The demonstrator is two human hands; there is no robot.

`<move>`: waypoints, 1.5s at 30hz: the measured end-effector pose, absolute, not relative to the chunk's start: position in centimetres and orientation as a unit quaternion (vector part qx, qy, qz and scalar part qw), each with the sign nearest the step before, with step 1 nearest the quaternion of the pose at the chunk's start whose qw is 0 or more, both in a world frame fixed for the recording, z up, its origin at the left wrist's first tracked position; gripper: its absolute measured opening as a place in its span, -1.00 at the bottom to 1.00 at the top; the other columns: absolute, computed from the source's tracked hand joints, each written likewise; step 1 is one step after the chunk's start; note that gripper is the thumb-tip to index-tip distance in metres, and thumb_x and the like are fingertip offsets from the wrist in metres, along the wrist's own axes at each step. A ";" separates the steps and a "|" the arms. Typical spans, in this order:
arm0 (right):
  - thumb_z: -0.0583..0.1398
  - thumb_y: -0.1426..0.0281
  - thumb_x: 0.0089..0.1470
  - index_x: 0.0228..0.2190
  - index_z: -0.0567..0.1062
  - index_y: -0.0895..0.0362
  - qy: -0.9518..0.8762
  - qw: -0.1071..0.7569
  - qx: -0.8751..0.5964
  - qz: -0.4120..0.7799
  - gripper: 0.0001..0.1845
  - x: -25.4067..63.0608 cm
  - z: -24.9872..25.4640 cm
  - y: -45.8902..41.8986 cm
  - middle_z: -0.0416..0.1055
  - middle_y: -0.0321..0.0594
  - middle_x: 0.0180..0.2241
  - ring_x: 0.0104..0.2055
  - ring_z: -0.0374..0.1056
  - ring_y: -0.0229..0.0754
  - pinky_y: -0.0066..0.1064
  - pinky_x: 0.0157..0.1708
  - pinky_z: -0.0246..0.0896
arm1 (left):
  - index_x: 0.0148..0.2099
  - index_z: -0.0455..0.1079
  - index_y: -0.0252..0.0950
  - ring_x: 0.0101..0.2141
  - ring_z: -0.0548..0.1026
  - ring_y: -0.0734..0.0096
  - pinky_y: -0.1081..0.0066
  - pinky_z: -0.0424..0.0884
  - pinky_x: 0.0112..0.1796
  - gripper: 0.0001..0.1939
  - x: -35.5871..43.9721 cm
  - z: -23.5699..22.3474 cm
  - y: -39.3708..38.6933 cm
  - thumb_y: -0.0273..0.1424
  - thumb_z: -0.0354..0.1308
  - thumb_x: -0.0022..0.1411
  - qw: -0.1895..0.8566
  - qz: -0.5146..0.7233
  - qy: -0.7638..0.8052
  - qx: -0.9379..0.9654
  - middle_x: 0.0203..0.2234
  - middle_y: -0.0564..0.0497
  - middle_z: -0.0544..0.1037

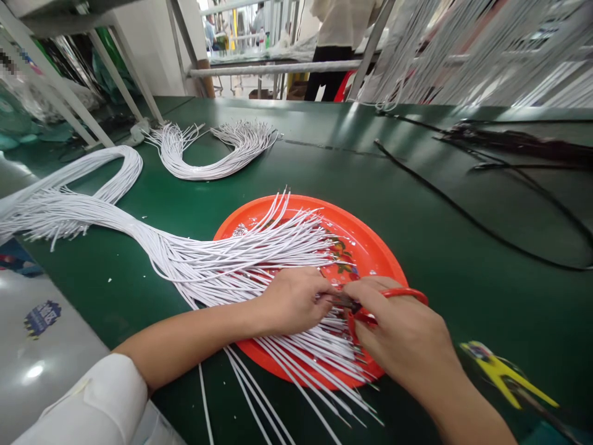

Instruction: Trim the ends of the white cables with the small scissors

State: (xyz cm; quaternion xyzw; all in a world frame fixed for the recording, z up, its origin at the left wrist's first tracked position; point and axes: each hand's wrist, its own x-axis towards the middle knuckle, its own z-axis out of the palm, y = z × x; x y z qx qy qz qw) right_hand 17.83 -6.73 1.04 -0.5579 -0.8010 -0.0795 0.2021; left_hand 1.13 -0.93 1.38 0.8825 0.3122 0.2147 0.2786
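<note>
A long bundle of white wires (185,256) lies across a red tray (370,238), its loose ends fanned out over the tray. Above the wires, my left hand (299,300) is closed in a pinch; a wire end seems to be between its fingertips, partly hidden. My right hand (401,327) is wrapped round the red handles of a pair of scissors (407,293). The scissor blades point left and meet the left fingertips. Small cut bits (239,230) lie in the tray.
Another curved bundle of white wires (208,170) lies farther back on the green table (445,247). Black cables (463,216) stretch across the right side. A yellow-handled tool (504,371) is at the lower right. Behind the table stands a person (340,37). White strands (463,55) hang at upper right.
</note>
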 end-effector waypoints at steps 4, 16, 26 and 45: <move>0.01 0.53 -0.17 -0.36 0.43 0.12 -0.797 0.197 -0.559 -0.113 -0.71 17.4 0.8 -6.7 0.45 -0.20 -0.49 -0.49 0.34 -0.14 -0.42 -0.54 0.09 | -0.29 0.45 -0.28 -0.37 0.43 0.44 0.47 0.33 -0.34 -0.83 1.1 1.2 -1.0 -0.49 0.02 0.12 0.258 0.188 0.317 0.893 -0.43 0.02 0.50; 0.02 0.49 -0.19 -0.39 0.37 0.11 -0.736 0.250 -0.629 -0.029 -0.76 16.5 -0.4 -6.6 0.42 -0.19 -0.55 -0.52 0.33 -0.11 -0.39 -0.57 0.11 | -0.28 0.38 -0.32 -0.34 0.39 0.34 0.38 0.34 -0.32 -0.80 0.9 1.3 -1.0 -0.54 -0.07 0.13 0.178 0.133 0.309 0.925 -0.40 -0.03 0.46; 0.28 0.21 -0.31 -0.59 0.22 0.09 -0.420 0.451 -0.694 0.373 -0.65 15.7 0.6 -5.8 0.32 -0.32 -0.59 -0.51 0.30 -0.21 -0.38 -0.50 0.24 | -0.38 0.35 -0.40 -0.44 0.31 0.42 0.38 0.31 -0.32 -0.75 0.9 0.8 -0.5 -0.59 -0.16 0.19 0.064 0.174 0.190 0.964 -0.44 -0.08 0.42; 0.15 0.26 -0.20 -0.58 0.25 0.07 -0.518 0.383 -0.733 0.218 -0.82 15.4 0.5 -6.3 0.38 -0.28 -0.57 -0.53 0.33 -0.17 -0.39 -0.54 0.19 | -0.32 0.38 -0.40 -0.45 0.31 0.40 0.41 0.28 -0.32 -0.77 0.9 1.0 -0.3 -0.63 -0.10 0.10 0.138 0.166 0.221 0.951 -0.49 -0.03 0.42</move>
